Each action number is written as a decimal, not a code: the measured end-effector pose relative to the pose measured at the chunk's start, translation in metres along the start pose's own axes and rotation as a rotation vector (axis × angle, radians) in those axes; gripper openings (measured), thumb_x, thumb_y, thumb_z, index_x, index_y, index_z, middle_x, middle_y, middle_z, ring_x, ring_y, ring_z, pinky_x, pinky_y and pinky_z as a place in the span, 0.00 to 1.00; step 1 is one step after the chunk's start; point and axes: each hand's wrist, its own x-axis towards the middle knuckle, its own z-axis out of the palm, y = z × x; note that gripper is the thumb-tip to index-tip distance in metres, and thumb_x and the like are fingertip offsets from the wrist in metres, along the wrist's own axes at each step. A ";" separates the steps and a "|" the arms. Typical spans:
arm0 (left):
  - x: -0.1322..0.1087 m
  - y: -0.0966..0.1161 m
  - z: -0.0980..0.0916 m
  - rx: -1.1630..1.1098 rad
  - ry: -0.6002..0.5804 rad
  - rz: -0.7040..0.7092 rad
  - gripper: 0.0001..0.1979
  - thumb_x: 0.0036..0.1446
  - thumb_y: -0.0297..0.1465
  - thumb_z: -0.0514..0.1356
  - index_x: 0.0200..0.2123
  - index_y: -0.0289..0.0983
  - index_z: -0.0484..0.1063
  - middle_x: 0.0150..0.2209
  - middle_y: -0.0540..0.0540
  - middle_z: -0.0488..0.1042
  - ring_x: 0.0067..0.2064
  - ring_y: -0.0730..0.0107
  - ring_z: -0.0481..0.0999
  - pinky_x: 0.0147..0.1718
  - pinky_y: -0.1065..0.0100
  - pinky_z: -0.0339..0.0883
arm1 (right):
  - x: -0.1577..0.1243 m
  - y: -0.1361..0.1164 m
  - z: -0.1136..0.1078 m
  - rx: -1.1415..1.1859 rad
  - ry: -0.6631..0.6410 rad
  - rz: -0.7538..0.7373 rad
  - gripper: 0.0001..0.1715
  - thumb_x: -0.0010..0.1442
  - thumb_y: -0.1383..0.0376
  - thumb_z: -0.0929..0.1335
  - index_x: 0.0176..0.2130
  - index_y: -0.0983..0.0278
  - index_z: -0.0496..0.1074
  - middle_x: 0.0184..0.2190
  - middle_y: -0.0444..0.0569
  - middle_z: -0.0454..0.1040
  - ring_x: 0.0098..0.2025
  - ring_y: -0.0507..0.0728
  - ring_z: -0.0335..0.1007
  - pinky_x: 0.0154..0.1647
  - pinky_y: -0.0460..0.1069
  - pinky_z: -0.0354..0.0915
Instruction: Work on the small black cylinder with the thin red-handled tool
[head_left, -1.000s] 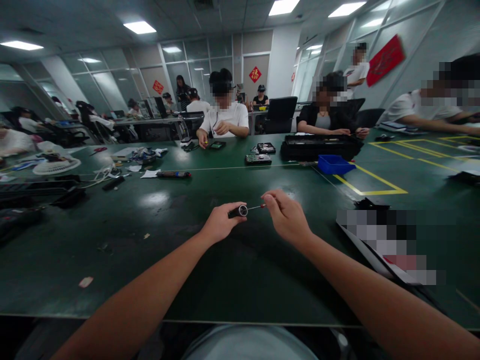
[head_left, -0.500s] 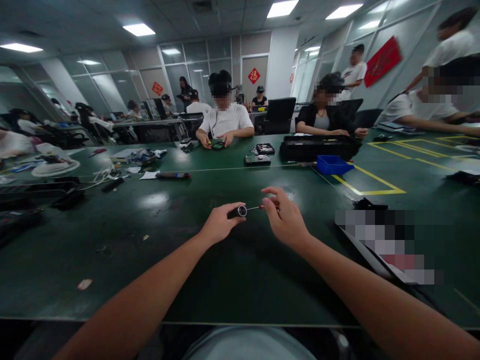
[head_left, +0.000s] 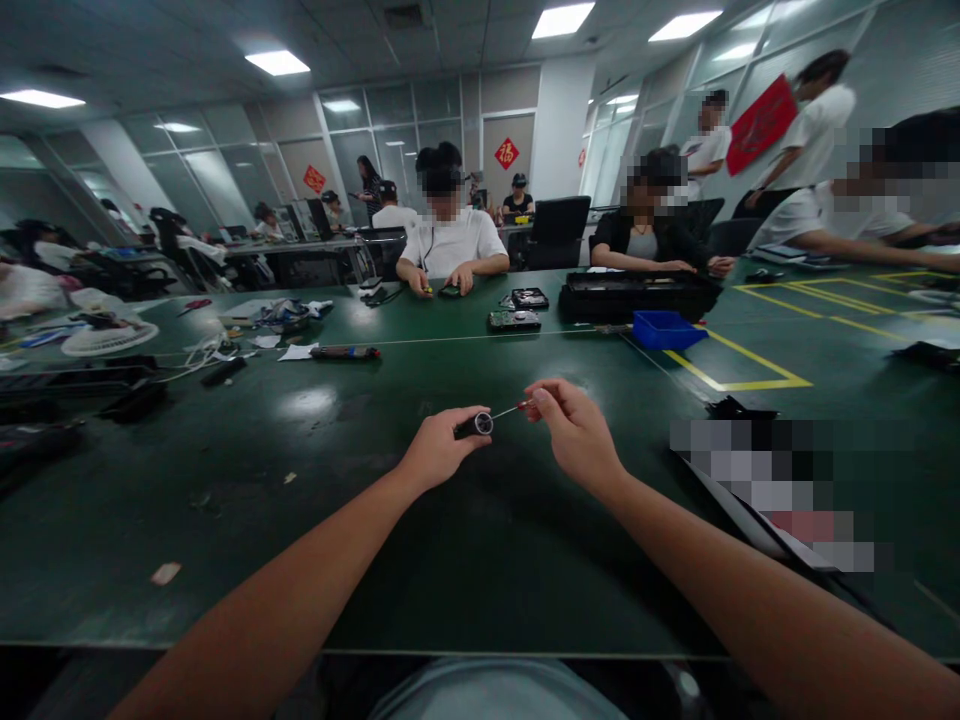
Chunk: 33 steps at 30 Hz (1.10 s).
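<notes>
My left hand [head_left: 439, 446] is closed around a short black cylinder [head_left: 466, 428] with a silver-rimmed round end that faces right and toward me. In my right hand [head_left: 574, 428] is a thin screwdriver [head_left: 508, 411] with a red part near my fingertips; thumb and fingers pinch it. Its metal shaft points left and its tip meets the rim of the round end, though the exact contact point is too small to make out. Most of the handle is hidden by my fingers. Both hands are held above the green table [head_left: 420, 560].
Hard drives [head_left: 514, 320] lie toward the far side, beside a long black casing [head_left: 637, 297] and a blue tray [head_left: 667, 329]. At left are a dark rod-shaped tool [head_left: 345, 352] and a white fan grille [head_left: 110, 338]. A bag [head_left: 757, 510] lies at right. Co-workers sit opposite.
My right fingers have closed in on the screwdriver, having been more spread before. The shaft is tilted slightly more upward to the right. My left hand stays where it was.
</notes>
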 end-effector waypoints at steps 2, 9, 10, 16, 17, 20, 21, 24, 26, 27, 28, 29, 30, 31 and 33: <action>0.001 0.000 -0.001 0.023 0.003 0.011 0.22 0.56 0.32 0.67 0.55 0.43 0.74 0.54 0.47 0.76 0.57 0.59 0.72 0.60 0.57 0.61 | 0.002 0.003 0.002 0.076 0.012 0.063 0.16 0.65 0.53 0.63 0.38 0.62 0.71 0.31 0.48 0.74 0.32 0.56 0.71 0.36 0.53 0.69; 0.003 0.004 -0.004 0.086 -0.050 0.093 0.21 0.58 0.32 0.65 0.55 0.44 0.74 0.52 0.47 0.76 0.54 0.60 0.73 0.57 0.59 0.63 | 0.011 0.017 0.002 0.338 0.066 0.353 0.17 0.62 0.51 0.65 0.34 0.62 0.69 0.24 0.47 0.69 0.24 0.54 0.65 0.24 0.49 0.66; 0.003 0.004 -0.004 0.099 -0.064 0.085 0.20 0.58 0.33 0.65 0.55 0.44 0.74 0.52 0.46 0.77 0.53 0.60 0.73 0.56 0.59 0.63 | 0.012 0.018 0.002 0.351 0.074 0.378 0.17 0.62 0.51 0.65 0.33 0.62 0.68 0.23 0.47 0.69 0.23 0.54 0.64 0.23 0.49 0.65; 0.003 0.005 -0.003 0.132 -0.078 0.029 0.21 0.58 0.34 0.65 0.55 0.43 0.74 0.50 0.46 0.77 0.51 0.59 0.74 0.53 0.58 0.64 | 0.009 0.017 0.001 0.244 0.163 0.225 0.16 0.64 0.52 0.64 0.36 0.62 0.69 0.28 0.46 0.72 0.28 0.53 0.67 0.27 0.49 0.65; 0.003 0.005 -0.003 0.132 -0.073 0.031 0.21 0.58 0.34 0.65 0.55 0.43 0.74 0.50 0.46 0.77 0.50 0.59 0.74 0.53 0.58 0.64 | 0.008 0.016 0.001 0.215 0.157 0.193 0.16 0.64 0.52 0.64 0.36 0.62 0.69 0.28 0.46 0.72 0.28 0.53 0.68 0.27 0.49 0.65; 0.002 0.004 -0.004 0.124 -0.063 0.026 0.22 0.58 0.35 0.65 0.56 0.44 0.73 0.51 0.46 0.77 0.51 0.58 0.74 0.54 0.57 0.64 | 0.006 0.011 0.001 0.103 0.104 0.118 0.16 0.65 0.52 0.63 0.38 0.62 0.69 0.29 0.46 0.73 0.28 0.53 0.68 0.29 0.50 0.65; 0.002 0.004 -0.004 0.120 -0.061 0.024 0.22 0.58 0.35 0.65 0.56 0.44 0.73 0.52 0.46 0.76 0.52 0.57 0.73 0.54 0.56 0.64 | 0.005 0.009 0.001 0.064 0.087 0.096 0.16 0.66 0.52 0.63 0.39 0.62 0.69 0.29 0.46 0.73 0.28 0.53 0.68 0.29 0.50 0.66; 0.001 0.004 -0.005 0.103 -0.051 0.020 0.22 0.58 0.35 0.65 0.57 0.45 0.72 0.53 0.46 0.76 0.54 0.57 0.73 0.57 0.56 0.63 | 0.003 0.006 0.001 -0.008 0.064 0.035 0.16 0.67 0.53 0.62 0.39 0.62 0.69 0.30 0.48 0.74 0.29 0.54 0.69 0.31 0.51 0.67; 0.001 0.004 -0.005 0.092 -0.043 0.014 0.23 0.58 0.35 0.65 0.57 0.45 0.72 0.54 0.47 0.75 0.55 0.57 0.73 0.57 0.56 0.63 | 0.002 0.005 0.001 -0.023 0.069 0.015 0.16 0.67 0.53 0.62 0.40 0.62 0.69 0.31 0.48 0.75 0.31 0.54 0.70 0.32 0.51 0.67; 0.001 0.004 -0.004 0.087 -0.040 0.011 0.23 0.58 0.35 0.65 0.57 0.45 0.72 0.54 0.47 0.75 0.55 0.57 0.73 0.58 0.56 0.63 | 0.002 0.005 0.001 -0.028 0.073 0.012 0.15 0.67 0.53 0.62 0.40 0.61 0.69 0.31 0.48 0.75 0.31 0.55 0.71 0.33 0.51 0.67; 0.001 0.004 -0.004 0.082 -0.037 0.010 0.23 0.58 0.35 0.65 0.57 0.44 0.72 0.54 0.47 0.75 0.55 0.57 0.73 0.58 0.56 0.63 | 0.002 0.005 0.001 -0.032 0.078 0.013 0.15 0.67 0.53 0.62 0.40 0.61 0.68 0.31 0.48 0.75 0.31 0.55 0.71 0.33 0.51 0.68; 0.001 0.003 -0.004 0.076 -0.037 0.011 0.23 0.58 0.35 0.65 0.57 0.44 0.72 0.54 0.46 0.75 0.56 0.57 0.73 0.58 0.56 0.62 | 0.002 0.005 0.001 -0.034 0.084 0.016 0.15 0.67 0.53 0.62 0.40 0.61 0.68 0.31 0.48 0.75 0.31 0.55 0.71 0.33 0.51 0.68; 0.000 0.003 -0.004 0.072 -0.036 0.012 0.23 0.58 0.35 0.65 0.57 0.44 0.72 0.55 0.46 0.75 0.56 0.57 0.73 0.59 0.56 0.62 | 0.002 0.005 0.000 -0.034 0.085 0.018 0.15 0.67 0.53 0.62 0.40 0.61 0.68 0.31 0.48 0.75 0.31 0.55 0.71 0.33 0.51 0.68; 0.000 0.002 -0.003 0.069 -0.034 0.014 0.23 0.58 0.35 0.65 0.57 0.44 0.72 0.55 0.46 0.75 0.56 0.57 0.72 0.59 0.56 0.62 | 0.003 0.005 0.000 -0.032 0.082 0.019 0.15 0.67 0.53 0.62 0.40 0.61 0.68 0.31 0.48 0.75 0.30 0.55 0.71 0.33 0.52 0.68; 0.000 0.001 -0.003 0.069 -0.028 0.017 0.23 0.58 0.35 0.65 0.57 0.44 0.72 0.55 0.46 0.75 0.57 0.57 0.72 0.59 0.55 0.62 | 0.003 0.005 0.000 -0.032 0.074 0.016 0.15 0.66 0.53 0.62 0.40 0.61 0.68 0.30 0.48 0.75 0.29 0.54 0.70 0.32 0.52 0.68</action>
